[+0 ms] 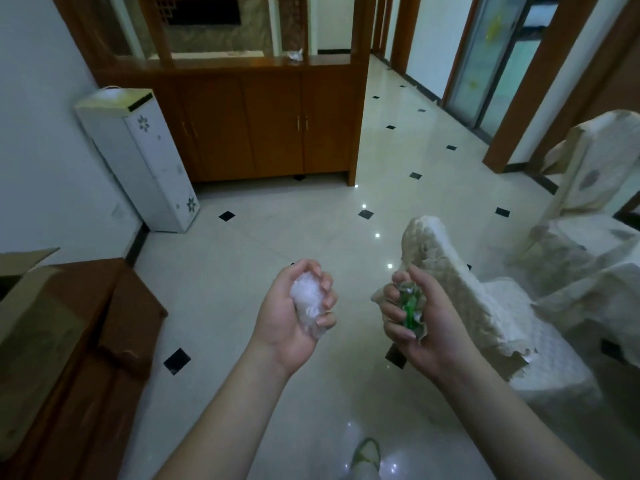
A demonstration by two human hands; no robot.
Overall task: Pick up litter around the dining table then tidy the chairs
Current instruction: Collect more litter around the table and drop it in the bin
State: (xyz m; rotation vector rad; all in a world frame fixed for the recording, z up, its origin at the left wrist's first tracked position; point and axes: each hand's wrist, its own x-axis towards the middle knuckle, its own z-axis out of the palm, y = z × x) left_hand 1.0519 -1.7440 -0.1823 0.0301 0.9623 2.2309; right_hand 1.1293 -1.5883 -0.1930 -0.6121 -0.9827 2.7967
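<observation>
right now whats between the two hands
Nothing lies between them: in the head view, only bare glossy floor tile shows in the gap between the left hand, gripping crumpled clear plastic, and the right hand.

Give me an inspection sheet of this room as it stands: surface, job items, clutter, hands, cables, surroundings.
Surface: glossy tiled floor with black diamond insets; no litter seen lying on it.
Job's things: crumpled clear plastic and green wrapper, both in hand; covered chairs at right.
Clutter: cardboard box on a wooden unit at left; scrap of plastic on the cabinet ledge.
Hands: left hand has a grip on the plastic; right hand has a grip on the wrapper.
Cables: nothing seen.
Surroundings: wooden cabinet, white water dispenser, glass door.
</observation>
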